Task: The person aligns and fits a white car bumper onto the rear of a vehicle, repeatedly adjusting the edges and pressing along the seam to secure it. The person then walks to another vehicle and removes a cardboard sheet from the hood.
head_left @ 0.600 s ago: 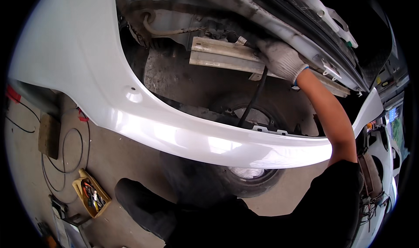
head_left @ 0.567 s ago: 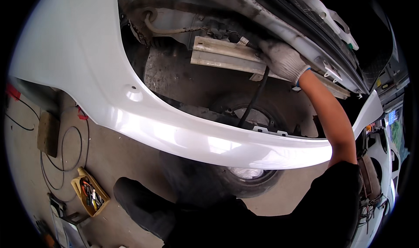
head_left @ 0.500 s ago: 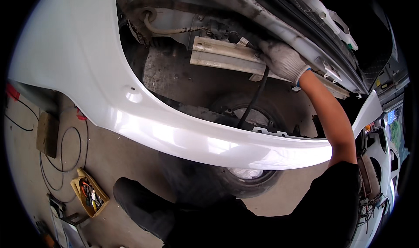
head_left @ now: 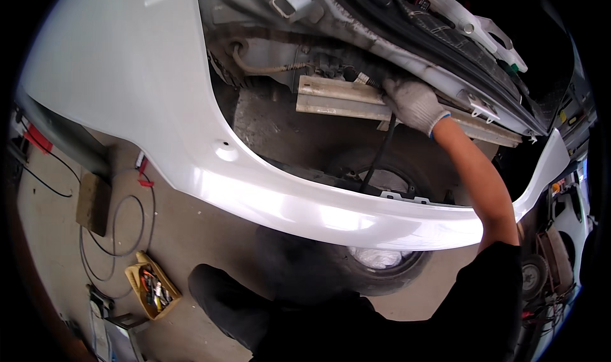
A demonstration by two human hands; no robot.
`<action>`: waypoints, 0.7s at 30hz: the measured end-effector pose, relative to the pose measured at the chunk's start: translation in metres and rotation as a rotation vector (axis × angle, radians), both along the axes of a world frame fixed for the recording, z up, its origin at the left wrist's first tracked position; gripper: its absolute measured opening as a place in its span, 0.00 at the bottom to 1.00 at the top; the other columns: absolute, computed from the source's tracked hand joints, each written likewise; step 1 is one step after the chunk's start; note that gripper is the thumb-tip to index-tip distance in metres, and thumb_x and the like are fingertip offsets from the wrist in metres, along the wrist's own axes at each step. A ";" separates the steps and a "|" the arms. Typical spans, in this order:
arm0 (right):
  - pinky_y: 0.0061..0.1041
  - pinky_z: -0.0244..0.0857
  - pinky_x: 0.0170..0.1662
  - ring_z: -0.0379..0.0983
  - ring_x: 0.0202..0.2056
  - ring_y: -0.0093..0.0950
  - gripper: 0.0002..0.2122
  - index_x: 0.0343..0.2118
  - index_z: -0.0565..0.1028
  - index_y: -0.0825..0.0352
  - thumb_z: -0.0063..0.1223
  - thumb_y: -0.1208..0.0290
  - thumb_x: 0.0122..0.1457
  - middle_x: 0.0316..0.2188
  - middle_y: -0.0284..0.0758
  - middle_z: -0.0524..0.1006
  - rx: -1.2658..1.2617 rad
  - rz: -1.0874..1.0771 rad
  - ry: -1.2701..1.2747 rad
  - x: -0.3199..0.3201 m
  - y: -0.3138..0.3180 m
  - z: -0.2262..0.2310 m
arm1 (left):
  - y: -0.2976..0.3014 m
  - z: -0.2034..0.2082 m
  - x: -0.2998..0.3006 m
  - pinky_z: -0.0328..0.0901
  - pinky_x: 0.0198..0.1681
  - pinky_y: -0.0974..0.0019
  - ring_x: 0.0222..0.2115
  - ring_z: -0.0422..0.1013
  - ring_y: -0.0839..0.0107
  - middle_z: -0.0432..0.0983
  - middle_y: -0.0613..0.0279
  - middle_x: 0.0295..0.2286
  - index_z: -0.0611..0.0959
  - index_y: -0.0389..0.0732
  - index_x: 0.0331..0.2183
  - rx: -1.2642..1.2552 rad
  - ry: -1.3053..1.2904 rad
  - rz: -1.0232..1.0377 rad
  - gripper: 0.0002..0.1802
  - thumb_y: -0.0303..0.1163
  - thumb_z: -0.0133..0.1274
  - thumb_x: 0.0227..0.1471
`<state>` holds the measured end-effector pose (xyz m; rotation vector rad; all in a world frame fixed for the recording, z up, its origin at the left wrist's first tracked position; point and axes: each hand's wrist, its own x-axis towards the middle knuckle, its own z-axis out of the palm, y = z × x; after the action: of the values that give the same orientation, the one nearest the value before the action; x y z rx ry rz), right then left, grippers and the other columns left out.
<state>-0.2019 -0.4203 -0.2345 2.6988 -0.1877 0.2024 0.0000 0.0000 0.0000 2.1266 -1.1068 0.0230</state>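
My right hand (head_left: 415, 105), in a whitish knit glove, reaches over the white bumper cover (head_left: 318, 219) into the space in front of the car body. Its fingers are curled round a black corrugated wiring harness (head_left: 380, 155), beside a pale metal bumper beam (head_left: 337, 102). From under the hand the harness hangs down past the beam. A white-banded section of cable (head_left: 365, 78) runs up to the fingertips from the left. The glove hides the exact grip. My left hand is out of view.
Below the opening lies a tire (head_left: 407, 269). A yellow tool box (head_left: 151, 289) with several hand tools sits on the floor at lower left, near a coiled black hose (head_left: 130, 199) and a brown block (head_left: 93, 204). Another vehicle (head_left: 569, 219) stands at right.
The view has shifted, so the bumper and floor objects appear farther right and slightly lower. My right hand stays at the harness by the beam, with little change in its grip.
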 end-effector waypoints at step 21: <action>0.38 0.68 0.41 0.76 0.36 0.37 0.14 0.33 0.79 0.60 0.46 0.56 0.62 0.34 0.37 0.78 0.617 0.060 -0.200 -0.136 0.110 -0.078 | -0.017 0.019 -0.030 0.67 0.49 0.67 0.41 0.74 0.66 0.76 0.52 0.43 0.74 0.34 0.54 -0.057 0.028 0.268 0.31 0.32 0.58 0.48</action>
<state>-0.3376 -0.3100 -0.3126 3.2970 -0.2633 0.5060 -0.0300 -0.0168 0.0192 2.2019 -0.7896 0.1484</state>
